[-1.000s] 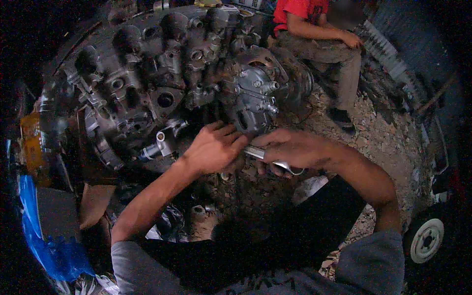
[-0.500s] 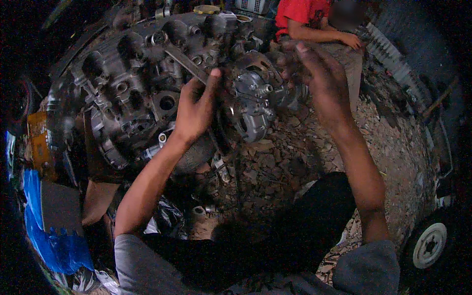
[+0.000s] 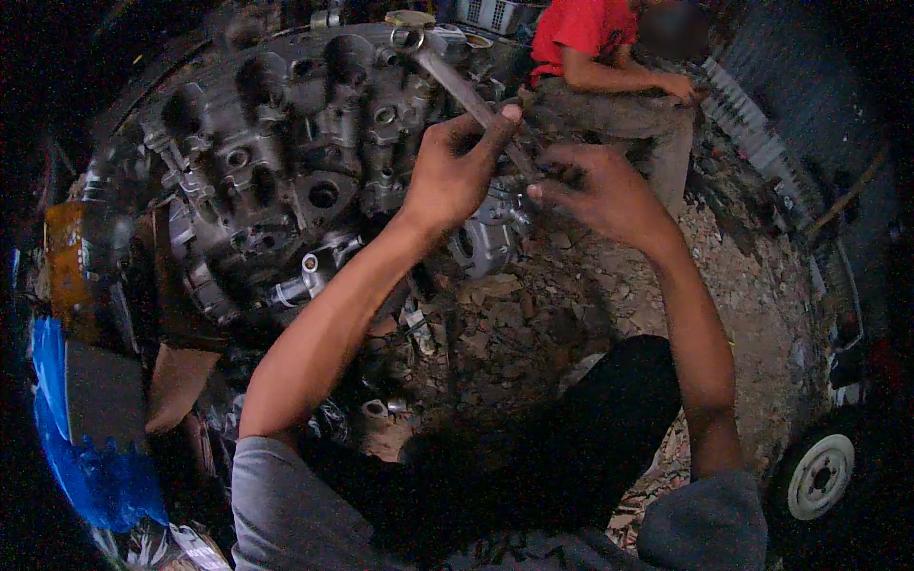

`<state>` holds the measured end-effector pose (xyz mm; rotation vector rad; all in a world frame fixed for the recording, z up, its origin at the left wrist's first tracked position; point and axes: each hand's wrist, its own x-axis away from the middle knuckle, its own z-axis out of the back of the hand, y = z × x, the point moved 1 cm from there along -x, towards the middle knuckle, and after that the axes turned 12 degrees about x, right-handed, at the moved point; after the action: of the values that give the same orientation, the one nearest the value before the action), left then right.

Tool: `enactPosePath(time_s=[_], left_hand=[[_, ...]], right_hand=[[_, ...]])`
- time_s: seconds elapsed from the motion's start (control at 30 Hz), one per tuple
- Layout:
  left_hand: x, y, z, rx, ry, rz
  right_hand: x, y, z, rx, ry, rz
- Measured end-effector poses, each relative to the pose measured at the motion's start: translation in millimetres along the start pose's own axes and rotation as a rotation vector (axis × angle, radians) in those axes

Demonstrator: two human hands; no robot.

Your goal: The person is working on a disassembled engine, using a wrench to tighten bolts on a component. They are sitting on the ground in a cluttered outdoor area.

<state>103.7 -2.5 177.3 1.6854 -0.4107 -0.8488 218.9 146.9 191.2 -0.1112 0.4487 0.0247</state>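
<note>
Near the engine [image 3: 328,152], the right hand [image 3: 609,195] is half-curled; whether anything is gripped cannot be told. In the closed left hand [image 3: 452,176], a wrench [image 3: 464,92] is clasped aslant before the engine; it might be dropped if that clasp loosened.

place: engine repair workshop | signs: engine block [image 3: 271,143], wrench [image 3: 466,93], wheel [image 3: 807,485]

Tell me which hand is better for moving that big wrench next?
Probably the left hand: it grips the wrench by its shaft. The right hand is at the wrench's lower end, and I can't tell whether it's touching.
</note>
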Motion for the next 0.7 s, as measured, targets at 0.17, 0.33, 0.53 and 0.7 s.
enactPosePath(time_s=[0.17, 0.33, 0.53, 0.7], left_hand=[[2, -2, 9, 0.26, 0.128, -0.009], [4, -12, 40, 0.105, 0.117, 0.132], [-1, -13, 65, 0.311, -0.108, 0.485], [7, -3, 48, -0.43, -0.311, 0.199]], right_hand=[[10, 24, -8, 0.146, -0.034, -0.07], [21, 38, -32, 0.231, 0.012, 0.032], [26, 36, -45, 0.283, 0.05, 0.064], [26, 41, -53, 0.309, 0.082, 0.075]])
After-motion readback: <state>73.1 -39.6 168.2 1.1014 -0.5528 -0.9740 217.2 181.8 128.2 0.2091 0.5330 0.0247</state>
